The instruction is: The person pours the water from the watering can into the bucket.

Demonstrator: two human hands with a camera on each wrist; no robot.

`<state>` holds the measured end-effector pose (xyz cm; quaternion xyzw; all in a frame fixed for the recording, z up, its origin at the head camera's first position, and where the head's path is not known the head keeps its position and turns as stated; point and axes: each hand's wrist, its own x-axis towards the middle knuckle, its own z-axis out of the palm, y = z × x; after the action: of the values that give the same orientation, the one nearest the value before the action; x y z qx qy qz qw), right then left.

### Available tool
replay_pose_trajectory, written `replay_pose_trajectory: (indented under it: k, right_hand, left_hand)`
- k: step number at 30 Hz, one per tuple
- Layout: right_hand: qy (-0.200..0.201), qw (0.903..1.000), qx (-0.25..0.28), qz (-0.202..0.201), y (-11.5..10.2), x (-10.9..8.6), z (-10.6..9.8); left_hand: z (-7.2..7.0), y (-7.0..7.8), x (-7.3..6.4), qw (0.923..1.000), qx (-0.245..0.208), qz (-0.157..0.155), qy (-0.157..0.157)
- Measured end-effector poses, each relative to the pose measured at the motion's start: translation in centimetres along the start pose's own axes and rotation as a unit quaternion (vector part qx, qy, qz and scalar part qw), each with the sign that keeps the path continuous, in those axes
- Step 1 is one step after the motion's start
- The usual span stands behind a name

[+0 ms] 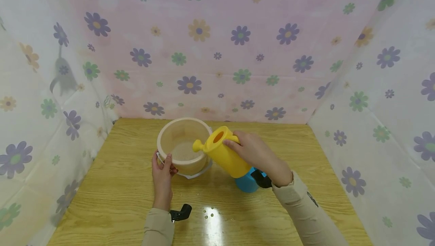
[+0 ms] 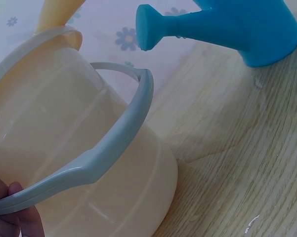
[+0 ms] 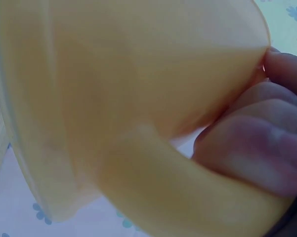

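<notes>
A beige bucket (image 1: 185,167) stands upright on the wooden table. My left hand (image 1: 163,180) holds it at its left side, the fingers curled round its grey-white carrying handle (image 2: 113,143). Gripped by its handle in my right hand (image 1: 259,153) is a yellow watering can (image 1: 227,157), raised and tilted left. The can's round spout head (image 1: 197,146) hangs over the bucket's right rim. No stream of water shows at the spout. Partly hidden beneath the yellow can and my right wrist stands a blue watering can (image 1: 247,184), its spout plain in the left wrist view.
Several small pebble-like bits (image 1: 206,217) lie near the table's front, with a few wet-looking specks about. Flower-patterned cloth (image 1: 217,49) walls the table (image 1: 119,185) at the back and both sides.
</notes>
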<state>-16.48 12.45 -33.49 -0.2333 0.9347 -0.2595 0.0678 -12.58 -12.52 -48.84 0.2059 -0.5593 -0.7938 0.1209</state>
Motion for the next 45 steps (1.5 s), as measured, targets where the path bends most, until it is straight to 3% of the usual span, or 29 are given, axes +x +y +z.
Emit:
replay_pose_trajectory:
  k: [15, 28, 45]
  right_hand:
    - [-0.005, 1.0000, -0.003, 0.002, 0.1, 0.0, -0.1]
    - [-0.015, 0.9998, -0.012, 0.003, -0.3, 0.4, -0.4]
    - [-0.032, 0.9990, -0.026, -0.018, -0.9, 1.6, -0.9]
  left_hand:
    - [0.1, -0.1, 0.0, 1.0000, -0.003, -0.005, 0.002]
    - [-0.3, -1.8, 1.3, 0.9998, -0.016, 0.007, 0.009]
    - [-0.3, -1.7, 1.4, 0.9997, -0.019, -0.004, 0.013]
